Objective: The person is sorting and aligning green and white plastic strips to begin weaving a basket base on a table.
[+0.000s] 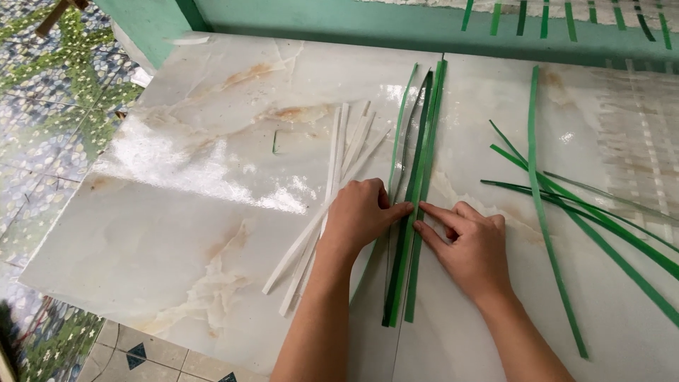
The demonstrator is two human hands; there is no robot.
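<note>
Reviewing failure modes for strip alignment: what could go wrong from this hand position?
1. The left hand and right hand press only mid-length on the bundle of long green flat strips; the free ends may fan out.
2. The left forearm lies over the white flat strips and could drag them.

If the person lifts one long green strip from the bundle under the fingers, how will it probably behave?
The green strips look thin and flat, so one would likely bend and feel light. The loose strips curve gently, suggesting springy flex. On the glossy marble table they may slide easily under the left hand and right hand.
</note>
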